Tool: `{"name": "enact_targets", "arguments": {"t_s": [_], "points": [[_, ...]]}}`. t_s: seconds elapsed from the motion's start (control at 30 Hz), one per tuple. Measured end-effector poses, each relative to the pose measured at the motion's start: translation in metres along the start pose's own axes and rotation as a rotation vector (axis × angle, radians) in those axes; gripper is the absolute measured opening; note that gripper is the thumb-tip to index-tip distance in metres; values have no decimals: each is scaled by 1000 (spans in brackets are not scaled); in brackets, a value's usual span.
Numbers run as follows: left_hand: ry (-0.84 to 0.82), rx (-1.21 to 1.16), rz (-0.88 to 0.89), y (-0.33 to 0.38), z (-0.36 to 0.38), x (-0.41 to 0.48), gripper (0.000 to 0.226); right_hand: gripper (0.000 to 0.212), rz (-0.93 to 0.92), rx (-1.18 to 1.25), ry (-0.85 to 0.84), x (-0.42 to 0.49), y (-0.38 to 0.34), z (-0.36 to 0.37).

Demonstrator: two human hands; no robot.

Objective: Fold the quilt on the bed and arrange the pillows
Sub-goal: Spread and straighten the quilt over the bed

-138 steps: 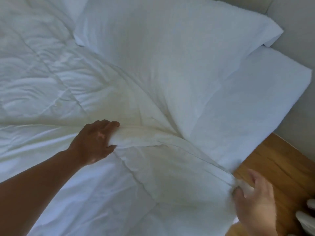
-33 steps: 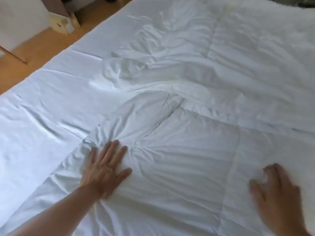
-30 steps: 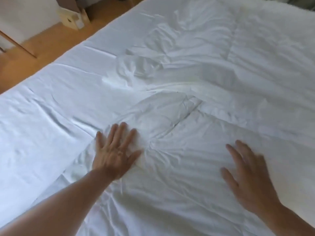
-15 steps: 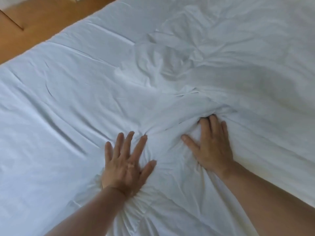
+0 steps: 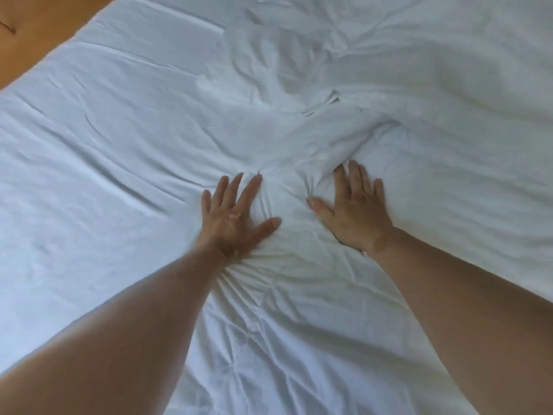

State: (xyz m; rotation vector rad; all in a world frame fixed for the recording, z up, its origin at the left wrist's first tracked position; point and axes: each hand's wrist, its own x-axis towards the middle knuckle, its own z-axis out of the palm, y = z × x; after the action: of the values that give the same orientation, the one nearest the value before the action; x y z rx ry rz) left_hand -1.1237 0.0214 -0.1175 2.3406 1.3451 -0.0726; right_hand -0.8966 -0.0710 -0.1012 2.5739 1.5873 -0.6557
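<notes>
I see the white quilt (image 5: 299,310) lying rumpled across the bed, creased right under both hands. The left hand (image 5: 236,217) presses flat on it, fingers straight and spread. The right hand (image 5: 354,211), just beside, also lies flat, fingertips against a raised fold. Wooden floor (image 5: 45,22) shows top left.

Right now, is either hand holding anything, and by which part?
Nothing is held: the left hand and right hand press flat, fingers straight, on the quilt.
</notes>
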Motion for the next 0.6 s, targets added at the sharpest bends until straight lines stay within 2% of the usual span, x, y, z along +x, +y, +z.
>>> {"name": "enact_targets", "arguments": {"t_s": [0.1,0.17,0.3,0.4,0.47,0.53,0.6], "points": [[-117,-164,-26,-14,-23,-23,127,111,-42,140,-62,-77,-3,15],[-171,-159,-109,-26,-40,-54,126,114,-66,160,-51,-130,-8,35],[-279,-154,-368,-71,-54,-149,94,106,-70,127,103,-214,-27,76],[-405,-353,-409,-106,-53,-222,83,106,-51,163,88,-260,-46,95],[-463,-488,-436,-113,-53,-264,62,103,-55,165,91,-293,-57,109],[-496,-486,-424,-115,-50,-301,49,100,-47,168,72,-330,-60,125],[-513,-357,-384,-119,-51,-327,42,102,-34,189,18,-366,-59,134]]}}
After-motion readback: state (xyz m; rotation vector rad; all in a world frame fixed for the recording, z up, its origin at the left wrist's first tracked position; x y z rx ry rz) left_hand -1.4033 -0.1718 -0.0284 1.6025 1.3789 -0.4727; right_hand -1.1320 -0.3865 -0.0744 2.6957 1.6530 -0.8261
